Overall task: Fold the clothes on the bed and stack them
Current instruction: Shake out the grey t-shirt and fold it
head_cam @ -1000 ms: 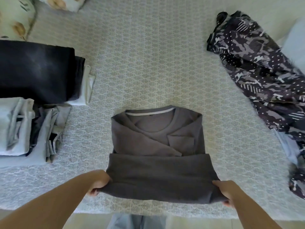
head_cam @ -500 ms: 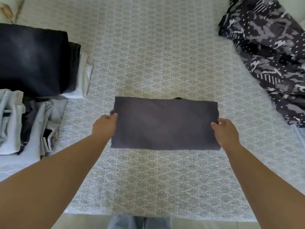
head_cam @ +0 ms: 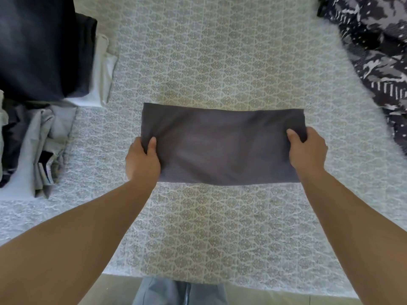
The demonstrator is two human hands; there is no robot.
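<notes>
Pinching each short end of the folded dark-grey knit top (head_cam: 222, 146) mid-bed, left hand (head_cam: 142, 159) & right hand (head_cam: 308, 150) keep it taut, prob. for carrying to the folded clothes stack (head_cam: 41, 89) w/o unfolding.

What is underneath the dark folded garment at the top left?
Under the dark folded garment a white folded piece sticks out at its right edge; both lie on the patterned bedspread. How far the white piece reaches beneath, and any further layers, are covered.
</notes>
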